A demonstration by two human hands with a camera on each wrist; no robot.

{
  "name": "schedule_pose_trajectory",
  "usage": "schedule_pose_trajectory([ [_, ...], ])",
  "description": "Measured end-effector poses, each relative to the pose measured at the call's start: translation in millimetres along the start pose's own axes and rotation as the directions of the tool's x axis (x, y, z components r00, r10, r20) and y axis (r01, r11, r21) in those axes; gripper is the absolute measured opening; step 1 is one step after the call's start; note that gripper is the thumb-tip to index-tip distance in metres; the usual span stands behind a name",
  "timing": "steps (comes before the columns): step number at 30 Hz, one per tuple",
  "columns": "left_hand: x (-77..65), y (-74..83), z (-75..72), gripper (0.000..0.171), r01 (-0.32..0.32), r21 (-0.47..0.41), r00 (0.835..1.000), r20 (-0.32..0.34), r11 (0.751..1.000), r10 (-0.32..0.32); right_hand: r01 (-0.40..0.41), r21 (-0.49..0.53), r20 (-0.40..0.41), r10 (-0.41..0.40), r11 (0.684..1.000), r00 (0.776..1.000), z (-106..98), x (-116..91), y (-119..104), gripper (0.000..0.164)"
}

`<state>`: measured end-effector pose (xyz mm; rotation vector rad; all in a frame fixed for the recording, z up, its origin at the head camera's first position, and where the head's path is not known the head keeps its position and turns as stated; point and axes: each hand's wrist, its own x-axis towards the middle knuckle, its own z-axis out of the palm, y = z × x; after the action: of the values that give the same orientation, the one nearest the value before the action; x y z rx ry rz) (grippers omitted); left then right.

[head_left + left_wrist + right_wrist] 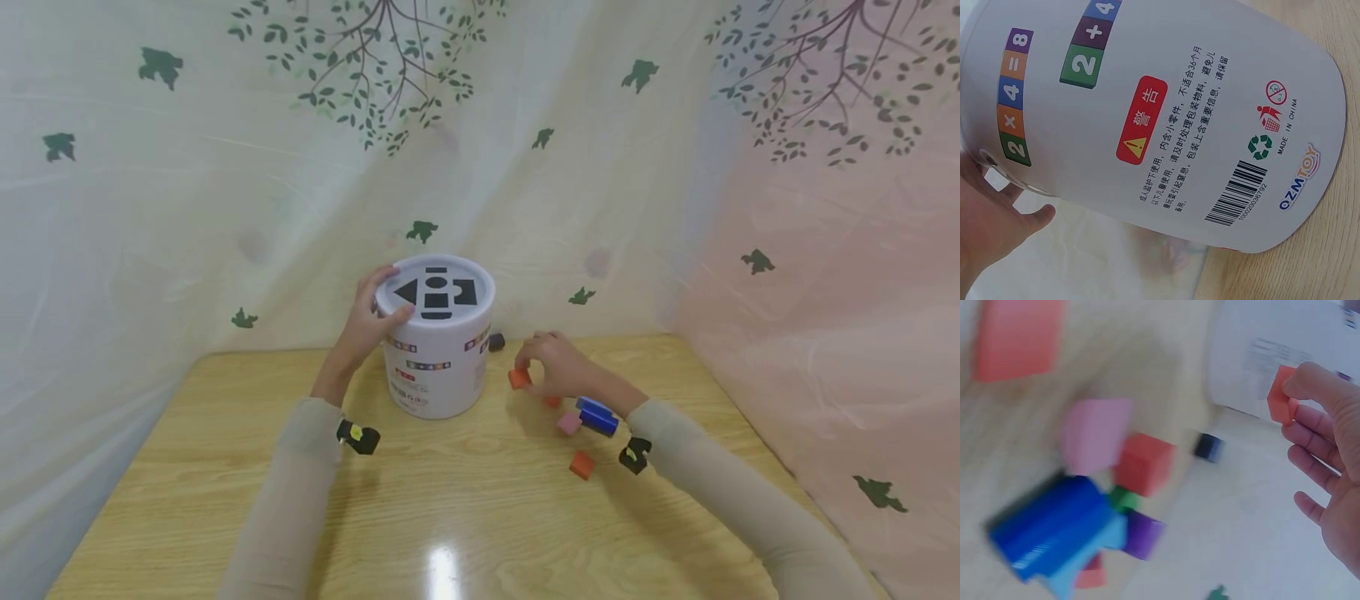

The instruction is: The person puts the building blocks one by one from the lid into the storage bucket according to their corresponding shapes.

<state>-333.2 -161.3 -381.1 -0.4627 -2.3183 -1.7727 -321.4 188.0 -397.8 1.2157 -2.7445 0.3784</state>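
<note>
A white shape-sorter bucket (442, 387) stands upright on the table, its lid (480, 310) cut with dark shaped holes. My left hand (366, 317) grips the lid's left edge, thumb over the top; in the left wrist view the bucket's printed side (1166, 125) fills most of the picture. To the right of the bucket, my right hand (564, 367) pinches an orange block (519, 379) between thumb and fingers, just above the table. Below that hand lie a pink block (570, 423), a blue cylinder (598, 417) and another orange block (581, 465).
The right wrist view shows a purple block (1142, 534), a green block (1124, 499) and a red-orange block (1145, 464) clustered by the cylinder. A dark block (497, 342) sits beside the bucket. Behind the wooden table (405, 517) hangs a leaf-patterned curtain (315, 208).
</note>
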Motion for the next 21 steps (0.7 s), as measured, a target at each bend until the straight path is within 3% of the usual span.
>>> schedule_pose_trajectory([
  [6,0.5,-0.6,0.0,0.076,0.007,-0.002,1.000,0.003,1.000,-0.007,-0.022,0.055,-0.065,0.025,0.998,0.998,-38,10,-11,0.025],
  [13,0.4,1.0,0.1,0.077,-0.005,-0.015,1.000,0.004,1.000,0.005,0.037,0.068,-0.159,-0.025,0.997,0.987,-82,28,-29,0.025],
  [17,0.0,1.5,0.3,0.077,-0.009,-0.013,1.000,0.003,1.000,0.009,0.065,0.084,-0.206,-0.046,0.994,0.977,-95,44,-40,0.028],
  [21,0.0,1.0,0.6,0.076,-0.003,-0.009,1.000,-0.001,1.000,0.003,0.062,0.104,-0.204,-0.039,0.993,0.978,-98,61,-49,0.031],
])
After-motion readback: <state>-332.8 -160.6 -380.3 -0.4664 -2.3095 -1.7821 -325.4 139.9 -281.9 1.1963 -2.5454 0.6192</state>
